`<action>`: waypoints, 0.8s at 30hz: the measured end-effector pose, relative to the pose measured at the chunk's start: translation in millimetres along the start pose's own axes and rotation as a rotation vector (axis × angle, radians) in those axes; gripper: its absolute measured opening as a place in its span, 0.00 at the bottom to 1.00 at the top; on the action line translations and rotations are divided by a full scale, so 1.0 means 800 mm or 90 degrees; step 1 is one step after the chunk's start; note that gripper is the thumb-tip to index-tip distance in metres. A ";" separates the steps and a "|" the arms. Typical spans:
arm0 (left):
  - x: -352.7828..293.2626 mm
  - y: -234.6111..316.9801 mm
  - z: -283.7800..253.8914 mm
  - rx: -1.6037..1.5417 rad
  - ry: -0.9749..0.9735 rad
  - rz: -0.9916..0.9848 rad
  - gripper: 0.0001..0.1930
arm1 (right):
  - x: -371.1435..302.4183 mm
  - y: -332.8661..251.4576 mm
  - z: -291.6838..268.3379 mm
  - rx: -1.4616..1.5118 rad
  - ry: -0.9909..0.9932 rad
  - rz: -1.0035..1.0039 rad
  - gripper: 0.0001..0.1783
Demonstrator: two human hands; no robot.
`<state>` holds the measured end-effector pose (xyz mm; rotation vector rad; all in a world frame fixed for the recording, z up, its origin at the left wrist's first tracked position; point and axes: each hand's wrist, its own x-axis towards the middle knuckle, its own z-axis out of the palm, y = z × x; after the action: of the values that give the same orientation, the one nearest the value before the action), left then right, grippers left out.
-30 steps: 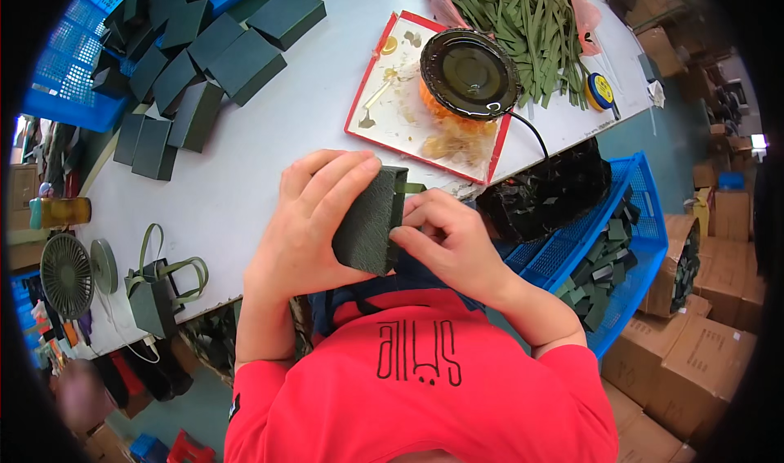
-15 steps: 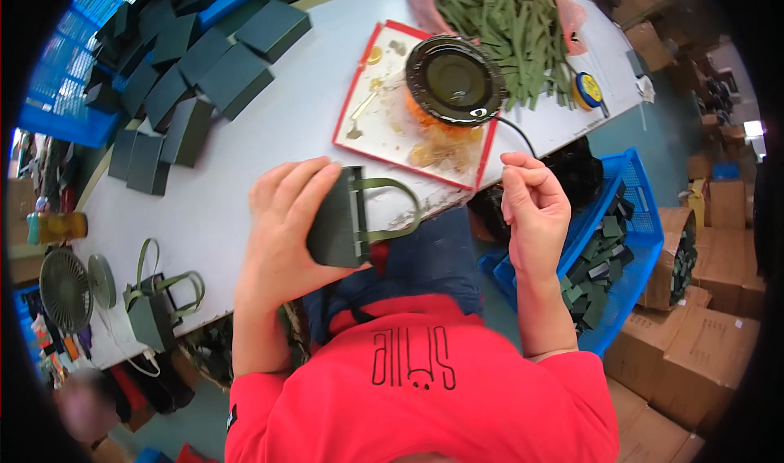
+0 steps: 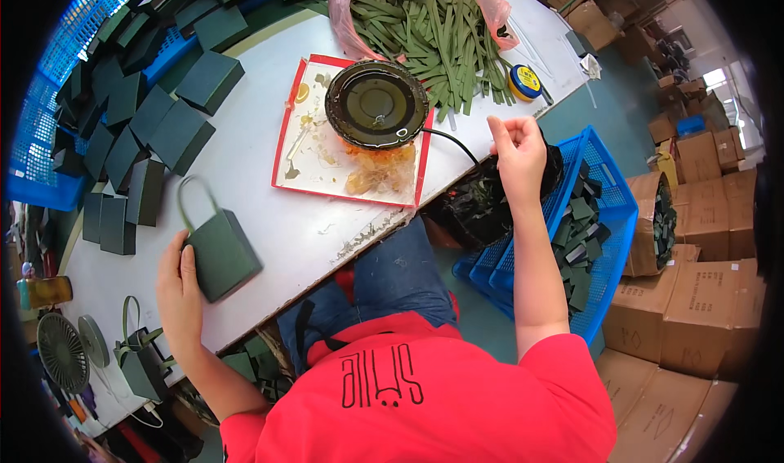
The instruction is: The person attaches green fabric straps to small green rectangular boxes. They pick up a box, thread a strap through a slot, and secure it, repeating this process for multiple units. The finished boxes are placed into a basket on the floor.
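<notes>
A small dark green paper bag (image 3: 222, 255) with a thin green loop handle lies flat on the white table (image 3: 269, 136) near its front edge. My left hand (image 3: 175, 291) grips the bag's lower left side, thumb on top. My right hand (image 3: 517, 149) is lifted off the table's right end, above a black sack (image 3: 474, 210) of dark green pieces. Its fingers are pinched together and nothing shows between them.
A round black pot (image 3: 376, 104) with a cord sits on a red-rimmed tray (image 3: 306, 165) smeared with amber glue. Behind it lie green strips (image 3: 433, 22) in a pink plastic bag. Dark green bags (image 3: 139, 128) crowd the left. A blue crate (image 3: 596, 218) and cardboard boxes (image 3: 702, 300) stand at right.
My hands have parted. The left one carried the bag down to the left and laid it flat on the table. The right one swung out to the right, over the black sack.
</notes>
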<state>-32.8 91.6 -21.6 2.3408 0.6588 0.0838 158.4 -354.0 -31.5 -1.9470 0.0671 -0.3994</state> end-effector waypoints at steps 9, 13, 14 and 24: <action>0.005 -0.027 0.003 -0.187 0.180 0.288 0.12 | 0.026 -0.003 0.037 -0.153 -0.147 -0.234 0.11; -0.005 0.030 -0.013 0.012 0.211 0.496 0.16 | 0.042 -0.001 0.049 -0.226 -0.226 -0.361 0.18; -0.004 0.034 -0.014 0.064 0.149 0.518 0.16 | 0.047 0.000 0.051 -0.259 -0.244 -0.394 0.17; -0.020 0.062 0.004 0.233 -0.089 0.331 0.37 | 0.053 -0.017 0.044 -0.268 -0.239 -0.489 0.08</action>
<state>-24.1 51.0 9.7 2.7881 -0.0223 0.0327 207.5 -327.4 -21.2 -2.3849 -0.9276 -0.5337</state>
